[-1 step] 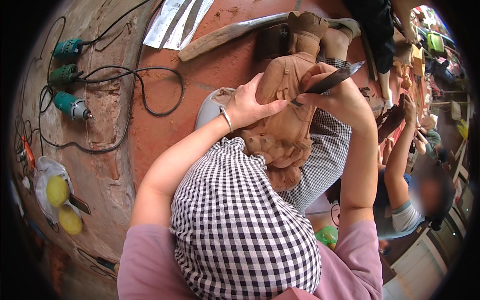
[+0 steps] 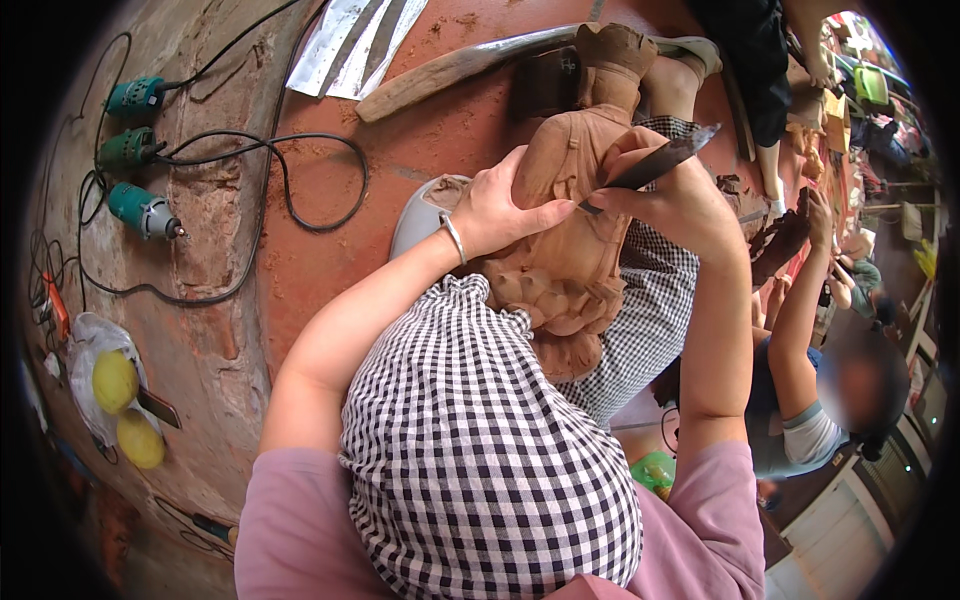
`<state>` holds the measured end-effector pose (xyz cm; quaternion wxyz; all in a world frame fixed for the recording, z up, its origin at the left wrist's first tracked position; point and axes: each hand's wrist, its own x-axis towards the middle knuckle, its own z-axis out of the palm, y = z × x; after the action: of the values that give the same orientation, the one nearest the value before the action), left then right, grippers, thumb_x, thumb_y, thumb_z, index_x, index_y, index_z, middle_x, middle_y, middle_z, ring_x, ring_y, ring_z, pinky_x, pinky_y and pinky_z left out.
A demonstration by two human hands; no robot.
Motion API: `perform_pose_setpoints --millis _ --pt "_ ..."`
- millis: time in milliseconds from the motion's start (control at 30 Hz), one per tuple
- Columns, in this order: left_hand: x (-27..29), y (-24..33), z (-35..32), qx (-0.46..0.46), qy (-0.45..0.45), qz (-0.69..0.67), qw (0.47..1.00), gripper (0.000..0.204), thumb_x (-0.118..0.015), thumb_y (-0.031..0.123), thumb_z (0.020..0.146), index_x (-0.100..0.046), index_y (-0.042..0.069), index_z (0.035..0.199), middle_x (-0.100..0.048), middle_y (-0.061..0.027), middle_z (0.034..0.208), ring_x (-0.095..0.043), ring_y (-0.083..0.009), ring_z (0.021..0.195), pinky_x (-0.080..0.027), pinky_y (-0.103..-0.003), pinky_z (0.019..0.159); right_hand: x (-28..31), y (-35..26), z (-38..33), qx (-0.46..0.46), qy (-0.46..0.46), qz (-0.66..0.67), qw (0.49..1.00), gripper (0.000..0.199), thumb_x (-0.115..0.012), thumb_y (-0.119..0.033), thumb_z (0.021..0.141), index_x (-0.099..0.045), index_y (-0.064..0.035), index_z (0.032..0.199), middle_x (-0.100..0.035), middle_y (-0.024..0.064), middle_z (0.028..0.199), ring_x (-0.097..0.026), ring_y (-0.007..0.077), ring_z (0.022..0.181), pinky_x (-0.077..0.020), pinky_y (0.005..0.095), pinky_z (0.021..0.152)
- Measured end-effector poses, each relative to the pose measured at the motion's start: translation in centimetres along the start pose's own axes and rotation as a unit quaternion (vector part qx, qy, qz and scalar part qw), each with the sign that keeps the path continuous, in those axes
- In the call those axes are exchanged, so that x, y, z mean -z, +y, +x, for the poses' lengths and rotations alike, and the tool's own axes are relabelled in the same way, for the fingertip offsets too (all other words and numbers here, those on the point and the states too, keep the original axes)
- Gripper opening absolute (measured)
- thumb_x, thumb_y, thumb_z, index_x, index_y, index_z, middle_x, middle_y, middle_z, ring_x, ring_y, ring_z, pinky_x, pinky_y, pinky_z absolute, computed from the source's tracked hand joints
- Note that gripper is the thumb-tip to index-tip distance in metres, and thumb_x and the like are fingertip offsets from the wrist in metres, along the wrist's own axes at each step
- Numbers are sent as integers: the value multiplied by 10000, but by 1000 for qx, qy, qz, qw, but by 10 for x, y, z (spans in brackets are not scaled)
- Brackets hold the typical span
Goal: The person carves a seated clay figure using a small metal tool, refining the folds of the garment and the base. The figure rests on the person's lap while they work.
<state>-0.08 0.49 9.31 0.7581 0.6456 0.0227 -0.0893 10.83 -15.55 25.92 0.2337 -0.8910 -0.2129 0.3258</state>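
Note:
A brown carved wooden statue (image 2: 565, 255) lies tilted across my lap, with its narrow end pointing away from me. My left hand (image 2: 505, 210) grips its left side, and the outstretched thumb rests on the carved surface by the tip of a dark carving knife (image 2: 655, 165). In my right hand (image 2: 675, 200), the knife is pinched between thumb and fingers. Its thin dark tip meets the statue close to my left thumb, while the broad grey end sticks up past my knuckles.
Several green power tools (image 2: 140, 210) and looping black cables lie on the left. A wooden-handled long bar (image 2: 430, 85) and a striped sheet (image 2: 355, 45) are beyond the statue. A grey bowl (image 2: 415, 215) sits beside my left hand. Another person (image 2: 800, 380) works at right.
The knife's broad end has dipped slightly and shifted a little left as my right wrist turned. My left hand and the statue have stayed in place.

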Motion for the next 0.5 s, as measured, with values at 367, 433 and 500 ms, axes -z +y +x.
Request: perform_pose_setpoints --millis 367,433,500 --pt "9 -7 -3 -21 -77 -5 997 988 -826 539 752 -404 -6 1460 -640 -221 1289 -634 -306 1205 -467 -403 1066 -61 13 -32 6 274 270 923 72 -607 -80 994 -575 -31 1036 -606 2 838 -541 41 708 -440 212 606" --pt "10 4 -4 -6 -80 30 996 933 -826 453 784 -395 4 1478 -639 -189 1305 -616 -268 1226 -459 -381 1070 -78 11 -48 -2 312 304 900 63 -598 -28 990 -580 -10 1047 -640 25 884 -601 60 742 -492 198 688" --pt "7 13 -5 4 -81 55 995 906 -826 406 797 -391 8 1484 -648 -180 1297 -622 -263 1221 -466 -377 1061 -88 5 -57 -11 337 286 897 91 -646 -26 967 -595 6 1036 -661 42 906 -611 68 763 -504 202 718"
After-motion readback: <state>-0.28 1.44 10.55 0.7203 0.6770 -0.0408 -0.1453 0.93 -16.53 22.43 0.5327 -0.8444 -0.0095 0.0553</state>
